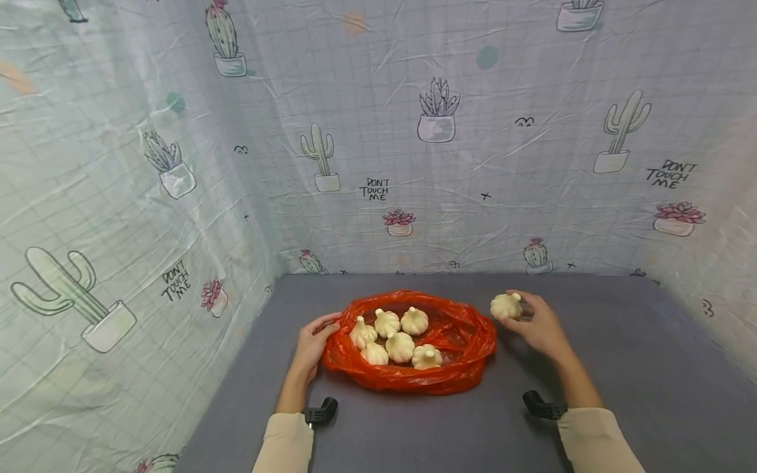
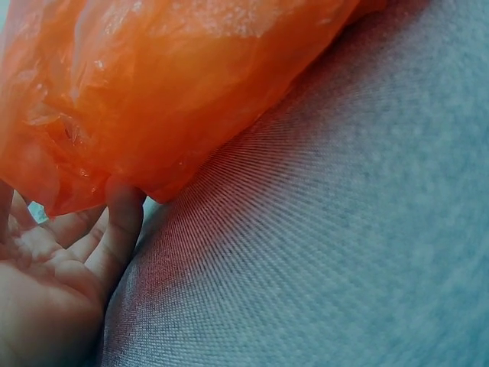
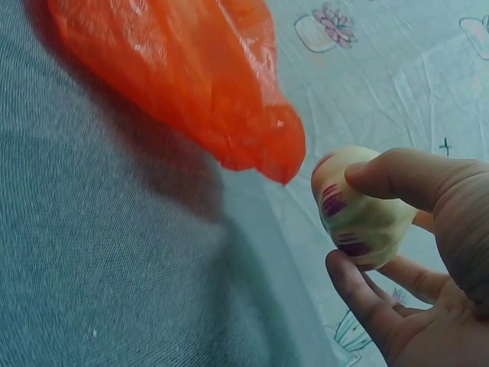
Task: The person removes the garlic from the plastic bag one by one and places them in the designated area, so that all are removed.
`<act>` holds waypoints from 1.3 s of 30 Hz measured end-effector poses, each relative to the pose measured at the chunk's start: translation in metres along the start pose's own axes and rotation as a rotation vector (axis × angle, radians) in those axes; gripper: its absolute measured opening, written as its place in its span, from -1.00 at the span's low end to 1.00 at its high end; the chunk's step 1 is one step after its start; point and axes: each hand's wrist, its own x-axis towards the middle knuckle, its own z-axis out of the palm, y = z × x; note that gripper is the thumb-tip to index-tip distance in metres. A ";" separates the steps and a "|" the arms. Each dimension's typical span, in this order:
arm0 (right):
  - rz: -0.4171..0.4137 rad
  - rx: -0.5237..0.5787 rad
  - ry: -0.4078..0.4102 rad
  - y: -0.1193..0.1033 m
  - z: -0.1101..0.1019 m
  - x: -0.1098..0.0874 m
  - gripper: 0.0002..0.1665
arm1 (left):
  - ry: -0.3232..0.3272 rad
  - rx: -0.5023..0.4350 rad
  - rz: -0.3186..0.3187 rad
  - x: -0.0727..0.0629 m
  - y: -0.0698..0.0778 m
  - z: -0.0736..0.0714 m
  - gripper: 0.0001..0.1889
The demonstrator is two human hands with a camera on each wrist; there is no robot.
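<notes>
A red plastic bag (image 1: 408,380) lies with its mouth spread wide on the table, and several pale garlic bulbs (image 1: 400,347) sit inside, mostly in its left half. My left hand (image 1: 310,343) holds the bag's left rim; in the left wrist view its fingers (image 2: 122,222) meet the thin plastic low on the side. To the right of the bag, my right hand (image 1: 539,325) pinches one garlic bulb (image 1: 505,307) between thumb and fingers. Purple streaks mark this bulb (image 3: 359,214) in the right wrist view, where it is held up near the bag's edge.
A dark grey cloth covers the table (image 1: 426,427). Behind and to the left hangs a pale sheet (image 1: 378,131) printed with cacti and lettering. A black wrist camera mount (image 1: 543,406) sits at the right wrist, another mount (image 1: 322,411) at the left.
</notes>
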 end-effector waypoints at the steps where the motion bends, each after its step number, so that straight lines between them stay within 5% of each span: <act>1: 0.006 -0.007 0.000 0.001 0.000 0.000 -0.24 | 0.003 0.000 -0.004 0.000 0.000 0.000 -0.69; 26: 0.124 -0.042 0.005 0.030 0.005 -0.001 -0.17 | -0.007 -0.011 -0.009 -0.001 0.002 0.000 -0.67; 39: 0.110 -0.061 0.016 0.034 0.011 0.001 -0.16 | -0.013 -0.027 -0.002 0.000 0.001 0.000 -0.64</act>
